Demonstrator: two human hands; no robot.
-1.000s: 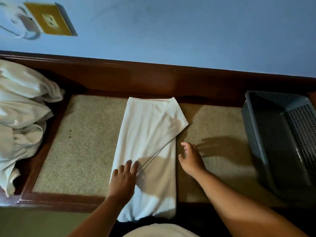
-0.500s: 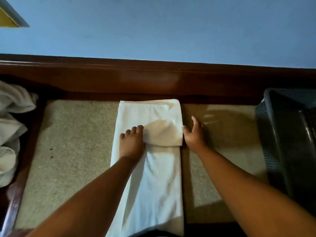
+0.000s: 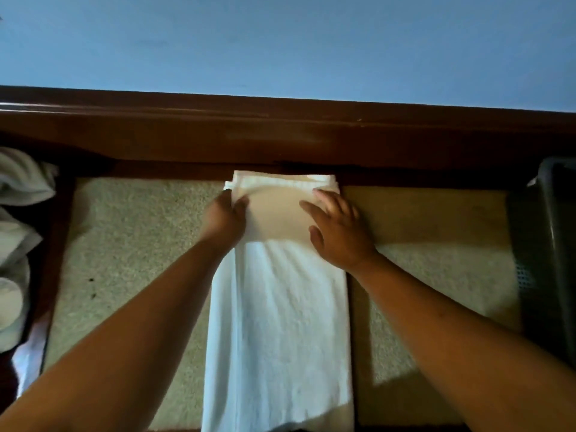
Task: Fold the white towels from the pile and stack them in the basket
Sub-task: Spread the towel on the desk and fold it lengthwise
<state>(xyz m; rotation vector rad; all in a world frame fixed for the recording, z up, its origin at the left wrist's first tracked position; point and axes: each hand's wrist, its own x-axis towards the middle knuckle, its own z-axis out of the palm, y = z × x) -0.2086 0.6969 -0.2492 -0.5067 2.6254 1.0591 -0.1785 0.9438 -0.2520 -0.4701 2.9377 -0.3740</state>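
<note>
A white towel (image 3: 277,322), already narrowed into a long strip, lies across the middle of the table (image 3: 131,244), running from the near edge to the far edge, where its end has been turned back on itself into a short, thicker flap against the dark wooden rail (image 3: 280,135). The left hand (image 3: 224,213) is at the flap's left edge with the thumb on top and the other fingers tucked out of sight beneath the layers, so it appears to pinch that edge, probably to square it with the strip below. The right hand (image 3: 339,232) lies flat on the flap's right side with its fingers straight and spread, pressing the fold down so that the soft cloth holds its crease and does not spring open. The towel is terry, nubby and limp, with faint lengthwise ripples. The table's inset is a coarse beige weave that should keep the cloth from sliding, and its frame is glossy dark wood. The pile (image 3: 18,213) of rumpled white towels sits at the left edge. The dark, perforated plastic basket (image 3: 548,244) stands at the right edge, well apart from the towel, and what it holds cannot be seen.
</note>
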